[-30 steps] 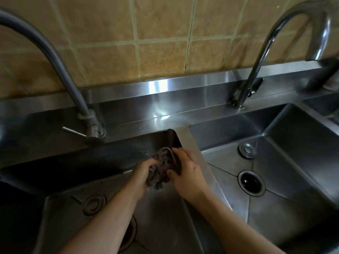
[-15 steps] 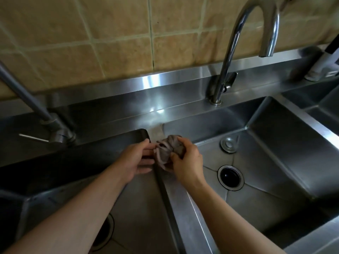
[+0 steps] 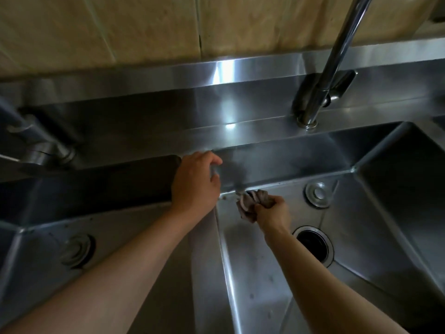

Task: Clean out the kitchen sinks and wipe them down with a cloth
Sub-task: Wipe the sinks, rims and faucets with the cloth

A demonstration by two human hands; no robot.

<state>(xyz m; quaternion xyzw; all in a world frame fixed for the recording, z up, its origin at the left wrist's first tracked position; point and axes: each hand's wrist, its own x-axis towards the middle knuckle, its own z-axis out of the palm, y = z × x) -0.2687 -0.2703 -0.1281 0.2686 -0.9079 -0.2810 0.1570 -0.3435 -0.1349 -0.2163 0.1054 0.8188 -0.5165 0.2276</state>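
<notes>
- Right hand (image 3: 273, 210) down inside the right sink (image 3: 375, 227), fingers curled tight round a bunched grey-brown cloth (image 3: 250, 201); a firm, closed grip.
- Cloth wadded into a lump, pressed into the rear left corner of the right sink, just where the back wall meets the floor.
- Long axis of the wad running roughly from upper right to lower left; free folds sticking out toward the corner and the divider, gathered end buried in the fist.
- A few small dark specks on the steel just left of the cloth, along the seam at the foot of the back wall.
- Left hand (image 3: 196, 179) resting on top of the divider (image 3: 209, 249) between the two basins, at its rear end; fingers bent loosely over the edge toward the right sink, holding nothing.
- Left sink (image 3: 134, 237) in front of that forearm, with a round drain fitting (image 3: 77, 249) in its floor.
- Open dark drain (image 3: 313, 244) in the right sink, near the right wrist; a smaller round overflow fitting (image 3: 317, 194) behind it, close to the back wall.
- Chrome tap (image 3: 322, 75) rising from the ledge behind the right sink, spout cut off by the frame.
- Second tap (image 3: 41, 145) at the far left, blurred.
- Tan tiled wall (image 3: 149, 30) above the steel upstand.
</notes>
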